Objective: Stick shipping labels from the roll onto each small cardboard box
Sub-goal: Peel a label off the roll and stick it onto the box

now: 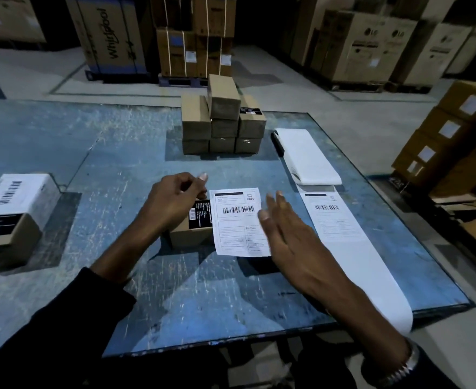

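Label laid on a small box at mid-counter.
The box (187,234) sits on the blue counter (113,153), its long axis running away from the person. The left hand (172,200) curls round its far left end. The label (241,221) lies on top, long axis the same way, barcode toward the far end, overhanging the near edge. The right hand (284,237) is flat, fingers straight, at the label's right edge. The roll (307,155) lies right, its strip (352,242) trailing toward the person. A stack (224,122) stands behind.
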A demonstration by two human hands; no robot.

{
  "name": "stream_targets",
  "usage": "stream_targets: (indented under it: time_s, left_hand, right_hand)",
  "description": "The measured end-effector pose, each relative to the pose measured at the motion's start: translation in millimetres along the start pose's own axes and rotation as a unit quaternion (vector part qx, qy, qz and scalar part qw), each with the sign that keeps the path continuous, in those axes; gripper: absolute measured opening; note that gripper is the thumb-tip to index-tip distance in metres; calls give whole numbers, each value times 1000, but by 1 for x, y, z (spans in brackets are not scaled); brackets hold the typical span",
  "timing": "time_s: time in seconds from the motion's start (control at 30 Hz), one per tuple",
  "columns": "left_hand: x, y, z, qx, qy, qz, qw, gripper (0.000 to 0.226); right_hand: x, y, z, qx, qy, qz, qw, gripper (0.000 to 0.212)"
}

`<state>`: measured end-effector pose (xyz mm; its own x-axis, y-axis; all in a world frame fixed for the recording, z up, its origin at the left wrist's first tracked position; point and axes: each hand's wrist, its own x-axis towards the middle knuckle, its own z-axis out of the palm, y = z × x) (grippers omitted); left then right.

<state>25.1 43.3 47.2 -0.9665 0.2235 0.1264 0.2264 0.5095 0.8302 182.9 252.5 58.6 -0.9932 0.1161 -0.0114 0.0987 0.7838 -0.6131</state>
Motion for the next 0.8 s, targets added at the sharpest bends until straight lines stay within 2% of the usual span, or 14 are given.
stream_targets:
  time_s: [0.03,0.07,0.17,0.23,0.27,0.33,0.43,0.57,0.8]
  left_hand:
    - [2,0,-9,10,-52,-5,999,49]
    - [3,1,-21,4,-125,-19,992,62]
    - [3,-5,-53,-11,-317,-19,948,115]
    - [1,-12,-59,14,-394,16,919,137]
    - [1,-14,-57,26,-407,28,913,143]
    - [4,-18,-51,43,-380,45,923,144]
    - [7,-19,-43,30,-317,80,944,135]
    - [6,-14,-39,-15,-264,134,955,131]
    - [2,-3,-42,-47,-187,233,953,115]
  right_hand:
    - [1,2,-6,35,25,3,999,67]
    - [4,3,-11,66,39,5,997,62]
    - [18,7,-19,129,5,4,992,50]
    - [25,11,-18,172,-42,10,984,44]
    - [28,13,-16,200,-67,17,977,41]
    - [31,16,-12,242,-102,27,964,38]
    - [34,21,-8,264,-109,17,958,41]
    - [39,20,-10,305,-68,-12,950,42]
    - [58,5,-26,266,23,-119,956,49]
